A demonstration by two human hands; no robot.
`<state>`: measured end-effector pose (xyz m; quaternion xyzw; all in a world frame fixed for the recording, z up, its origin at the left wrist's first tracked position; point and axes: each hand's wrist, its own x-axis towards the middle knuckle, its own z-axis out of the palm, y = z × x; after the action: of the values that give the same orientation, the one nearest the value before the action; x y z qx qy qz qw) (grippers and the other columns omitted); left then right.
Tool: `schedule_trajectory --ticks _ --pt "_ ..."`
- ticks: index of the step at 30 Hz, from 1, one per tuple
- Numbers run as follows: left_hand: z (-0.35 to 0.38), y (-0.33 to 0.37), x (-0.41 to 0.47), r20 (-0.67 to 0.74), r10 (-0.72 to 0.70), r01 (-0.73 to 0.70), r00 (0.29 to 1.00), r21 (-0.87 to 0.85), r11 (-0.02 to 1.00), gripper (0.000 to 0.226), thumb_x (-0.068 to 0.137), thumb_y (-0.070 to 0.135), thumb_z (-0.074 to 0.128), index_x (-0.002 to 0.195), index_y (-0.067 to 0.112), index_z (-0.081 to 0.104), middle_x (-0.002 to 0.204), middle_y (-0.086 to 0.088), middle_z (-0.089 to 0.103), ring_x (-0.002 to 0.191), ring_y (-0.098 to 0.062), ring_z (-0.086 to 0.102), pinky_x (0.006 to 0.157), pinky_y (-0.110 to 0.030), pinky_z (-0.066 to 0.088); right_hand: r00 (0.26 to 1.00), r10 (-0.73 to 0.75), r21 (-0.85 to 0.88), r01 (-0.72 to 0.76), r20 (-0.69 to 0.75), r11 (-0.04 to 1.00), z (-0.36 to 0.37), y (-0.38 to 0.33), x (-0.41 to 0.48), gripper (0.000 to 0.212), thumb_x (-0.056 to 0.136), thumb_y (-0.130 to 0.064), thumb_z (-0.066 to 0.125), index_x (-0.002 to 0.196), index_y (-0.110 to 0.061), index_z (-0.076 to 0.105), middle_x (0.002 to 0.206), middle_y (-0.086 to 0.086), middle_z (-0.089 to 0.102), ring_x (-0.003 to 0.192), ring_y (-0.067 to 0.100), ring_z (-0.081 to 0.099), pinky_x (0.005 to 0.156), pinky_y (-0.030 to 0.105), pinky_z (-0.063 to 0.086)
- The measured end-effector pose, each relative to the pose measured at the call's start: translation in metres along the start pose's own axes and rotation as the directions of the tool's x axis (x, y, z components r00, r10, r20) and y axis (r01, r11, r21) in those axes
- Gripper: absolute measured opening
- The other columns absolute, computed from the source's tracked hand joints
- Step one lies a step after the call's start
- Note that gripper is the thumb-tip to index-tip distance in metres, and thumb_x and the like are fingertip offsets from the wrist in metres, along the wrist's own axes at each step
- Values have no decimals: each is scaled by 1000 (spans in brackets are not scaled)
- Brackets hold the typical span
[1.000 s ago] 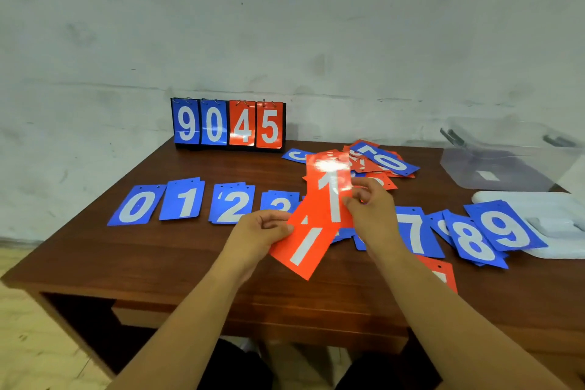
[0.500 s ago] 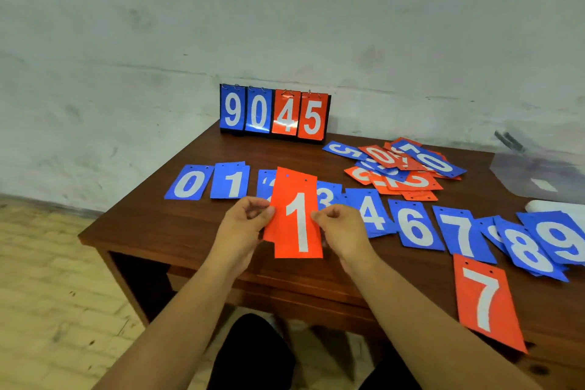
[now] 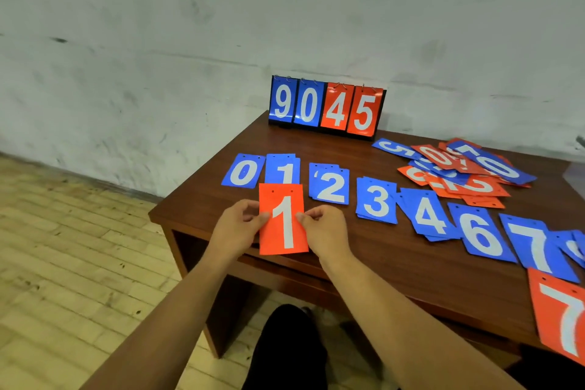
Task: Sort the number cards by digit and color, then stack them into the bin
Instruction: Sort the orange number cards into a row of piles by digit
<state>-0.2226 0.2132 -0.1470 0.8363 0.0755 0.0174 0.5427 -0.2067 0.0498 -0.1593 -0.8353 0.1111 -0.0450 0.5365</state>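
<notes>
I hold an orange 1 card [image 3: 282,218] upright over the table's front left part. My left hand [image 3: 235,229] pinches its left edge and my right hand [image 3: 326,231] pinches its right edge. It overlaps the lower part of the blue 1 pile [image 3: 282,167]. Behind it runs a row of blue piles: 0 [image 3: 243,171], 2 [image 3: 329,184], 3 [image 3: 376,201], 4 [image 3: 425,214], 6 [image 3: 481,236], 7 [image 3: 535,247]. An orange 7 card [image 3: 562,315] lies at the front right. The bin is out of frame.
A heap of mixed blue and orange cards [image 3: 459,169] lies at the back right. A flip scoreboard [image 3: 326,108] showing 9045 stands at the table's back edge against the wall. The wooden table [image 3: 202,209] ends at left; plank floor lies beyond.
One second ago I held two orange 1 cards fanned apart; now they sit squared as one. Both hands carried them left, from in front of the blue 3 to the blue 1 pile.
</notes>
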Motion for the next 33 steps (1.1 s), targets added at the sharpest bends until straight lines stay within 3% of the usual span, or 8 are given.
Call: schedule_trajectory --ticks 6,8,10,13,16,23,27,33 --pt "-3 6 16 -49 140 -113 989 371 922 30 95 32 60 121 17 64 122 0 66 108 -15 62 85 -26 47 991 -7 -107 22 134 994 -5 -9 -1 15 91 -23 67 93 -9 61 68 7 68 36 7 56 43 20 47" --pt "-7 8 25 -23 133 -107 991 467 878 33 96 30 60 125 15 64 124 -3 66 111 -18 62 91 -29 48 980 -60 -261 109 187 959 -5 -12 1 14 90 -21 67 91 -8 64 73 8 69 44 9 60 47 23 52" --pt "-10 8 32 16 114 -104 993 563 820 33 95 30 61 124 14 65 123 -4 67 110 -19 63 93 -31 49 966 -131 -398 212 221 893 -2 -12 1 18 88 -26 69 94 -9 64 90 7 69 69 14 65 66 29 57" --pt "-9 6 39 37 139 -130 990 647 751 34 92 33 65 120 14 68 117 -3 68 104 -17 63 93 -30 50 947 -223 -552 316 229 772 -1 -13 -4 34 89 -35 66 118 -19 57 117 2 60 101 18 62 83 32 53" --pt "-6 3 38 32 155 -136 987 674 726 32 93 32 64 119 15 65 114 -4 66 100 -16 63 89 -29 51 899 -334 -654 436 283 619 -1 -14 -9 34 98 -35 52 130 -25 57 128 4 51 101 17 61 83 29 52" --pt "11 29 42 -78 372 -270 925 554 788 22 93 25 58 111 14 63 106 -4 62 92 -15 59 78 -28 49 916 -359 -526 398 180 752 -47 -16 9 34 96 -42 50 120 -22 64 119 3 53 98 16 59 84 28 49" --pt "55 73 69 52 433 -397 900 510 763 18 92 27 59 105 15 63 104 -1 61 94 -18 59 79 -32 48 936 -347 -592 317 67 741 -116 -9 52 39 95 -43 52 123 -19 63 130 4 55 118 20 52 100 37 45" --pt "146 122 112 264 450 -521 853 493 697 15 91 27 59 102 15 60 102 -3 57 95 -21 56 85 -38 50 959 -272 -683 146 -80 715 -205 22 107 46 92 -39 56 129 -12 56 132 11 53 120 28 50 98 42 45"
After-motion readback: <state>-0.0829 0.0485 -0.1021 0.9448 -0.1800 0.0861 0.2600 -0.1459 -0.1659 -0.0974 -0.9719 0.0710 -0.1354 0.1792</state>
